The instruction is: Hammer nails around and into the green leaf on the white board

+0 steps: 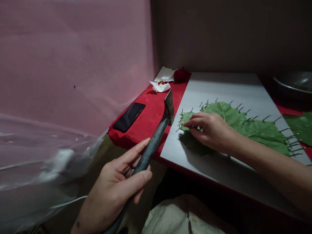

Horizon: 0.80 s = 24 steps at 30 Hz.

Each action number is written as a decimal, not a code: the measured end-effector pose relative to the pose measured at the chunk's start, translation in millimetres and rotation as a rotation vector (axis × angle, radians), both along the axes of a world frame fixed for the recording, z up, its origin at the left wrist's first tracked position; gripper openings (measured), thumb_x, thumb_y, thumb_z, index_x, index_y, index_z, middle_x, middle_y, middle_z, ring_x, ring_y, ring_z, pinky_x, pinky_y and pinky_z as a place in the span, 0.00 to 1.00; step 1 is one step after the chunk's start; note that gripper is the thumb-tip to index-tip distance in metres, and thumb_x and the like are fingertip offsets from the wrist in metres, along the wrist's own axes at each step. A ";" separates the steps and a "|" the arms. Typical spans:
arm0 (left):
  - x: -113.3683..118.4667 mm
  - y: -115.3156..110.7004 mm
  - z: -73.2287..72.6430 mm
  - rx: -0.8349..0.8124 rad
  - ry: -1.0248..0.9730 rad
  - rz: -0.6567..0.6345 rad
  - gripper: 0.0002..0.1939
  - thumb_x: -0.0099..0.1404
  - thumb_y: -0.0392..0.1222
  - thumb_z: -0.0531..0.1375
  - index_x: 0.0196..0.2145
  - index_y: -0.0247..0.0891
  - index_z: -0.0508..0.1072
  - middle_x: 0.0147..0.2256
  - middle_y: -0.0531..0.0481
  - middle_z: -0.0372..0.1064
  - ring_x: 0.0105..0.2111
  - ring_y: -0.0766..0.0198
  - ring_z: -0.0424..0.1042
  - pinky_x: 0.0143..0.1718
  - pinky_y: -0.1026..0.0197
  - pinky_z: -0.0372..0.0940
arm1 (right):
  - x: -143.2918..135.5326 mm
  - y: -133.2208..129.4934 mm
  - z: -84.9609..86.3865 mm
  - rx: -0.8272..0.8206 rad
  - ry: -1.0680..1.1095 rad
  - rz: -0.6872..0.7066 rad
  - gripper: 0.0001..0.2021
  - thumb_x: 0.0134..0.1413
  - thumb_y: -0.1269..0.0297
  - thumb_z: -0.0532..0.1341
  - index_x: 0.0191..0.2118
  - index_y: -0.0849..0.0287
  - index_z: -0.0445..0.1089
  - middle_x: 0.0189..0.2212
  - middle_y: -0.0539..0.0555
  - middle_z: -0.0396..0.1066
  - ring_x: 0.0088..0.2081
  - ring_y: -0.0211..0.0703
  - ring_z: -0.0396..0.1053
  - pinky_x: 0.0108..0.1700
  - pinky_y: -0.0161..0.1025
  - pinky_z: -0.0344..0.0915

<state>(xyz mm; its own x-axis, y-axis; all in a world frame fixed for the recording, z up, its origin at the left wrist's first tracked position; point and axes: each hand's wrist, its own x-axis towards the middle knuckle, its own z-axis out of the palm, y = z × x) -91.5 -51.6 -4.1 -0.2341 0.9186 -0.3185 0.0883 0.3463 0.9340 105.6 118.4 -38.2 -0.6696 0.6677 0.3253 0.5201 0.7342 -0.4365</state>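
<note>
Green leaf (253, 130), grey board (219, 87), red cloth (148, 117), black phone (128, 116).

The hammer (156, 136) has a dull grey metal head with a worn, matt face and a dark, smooth handle with a slight sheen, gripped by the left hand (117, 191). The board (219, 87) is a smooth, matt, pale grey panel studded with thin bright metal nails (265, 117) around a green leaf (255, 130) of matt, veined surface, on which the right hand (212, 130) rests. The tablecloth (148, 117) is red matt cloth, the phone (129, 116) has a glossy black face, the crumpled paper (161, 86) is white, the bowl (294, 83) is shiny metal, and the plastic sheet (41, 162) is thin, clear and glossy.
</note>
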 end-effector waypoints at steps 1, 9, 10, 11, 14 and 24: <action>-1.8 0.2 -1.0 0.002 -0.012 -0.012 0.30 0.57 0.42 0.64 0.57 0.50 0.66 0.26 0.56 0.67 0.16 0.76 0.57 0.19 0.71 0.55 | 0.8 -3.4 -4.8 0.044 -0.009 0.012 0.13 0.50 0.74 0.55 0.33 0.57 0.77 0.32 0.55 0.74 0.35 0.43 0.70 0.39 0.40 0.67; -10.9 3.0 -8.1 -0.009 -0.078 -0.074 0.31 0.58 0.42 0.64 0.59 0.49 0.64 0.24 0.57 0.65 0.17 0.75 0.59 0.19 0.72 0.56 | -2.6 -37.4 -29.7 0.285 -0.206 0.032 0.19 0.59 0.73 0.50 0.53 0.66 0.69 0.51 0.64 0.67 0.46 0.50 0.64 0.47 0.47 0.67; -10.3 3.1 -8.2 -0.006 -0.076 -0.056 0.30 0.58 0.41 0.64 0.58 0.49 0.65 0.24 0.57 0.65 0.17 0.76 0.59 0.19 0.73 0.56 | -3.9 -39.7 -30.1 0.311 -0.236 0.040 0.19 0.58 0.73 0.51 0.54 0.68 0.67 0.52 0.65 0.66 0.46 0.51 0.64 0.47 0.48 0.67; -9.5 3.1 -8.1 -0.003 -0.072 -0.039 0.30 0.58 0.41 0.64 0.58 0.48 0.66 0.24 0.57 0.65 0.16 0.76 0.58 0.19 0.73 0.56 | -5.2 -41.3 -30.4 0.330 -0.262 0.048 0.20 0.58 0.73 0.52 0.55 0.70 0.66 0.53 0.66 0.66 0.45 0.51 0.63 0.48 0.48 0.66; -7.0 2.7 -7.2 -0.005 -0.063 -0.005 0.29 0.57 0.41 0.64 0.57 0.48 0.66 0.26 0.56 0.67 0.16 0.76 0.57 0.20 0.71 0.58 | -9.2 -43.6 -31.4 0.340 -0.312 0.035 0.20 0.58 0.72 0.53 0.55 0.73 0.65 0.52 0.67 0.66 0.44 0.52 0.63 0.47 0.48 0.66; -7.5 2.9 -4.3 -0.006 -0.082 0.012 0.30 0.53 0.42 0.66 0.55 0.50 0.69 0.24 0.57 0.66 0.16 0.74 0.56 0.17 0.71 0.55 | -23.1 -45.2 -31.5 0.269 -0.372 -0.109 0.24 0.61 0.65 0.52 0.59 0.74 0.60 0.51 0.67 0.65 0.45 0.55 0.60 0.44 0.49 0.65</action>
<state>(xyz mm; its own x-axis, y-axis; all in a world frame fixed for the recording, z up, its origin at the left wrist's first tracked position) -99.0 -48.7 -8.4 -0.2178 0.9138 -0.3428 0.0073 0.3528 0.9357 82.5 73.3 -69.7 -0.7041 0.6654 0.2479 0.6854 0.7281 -0.0074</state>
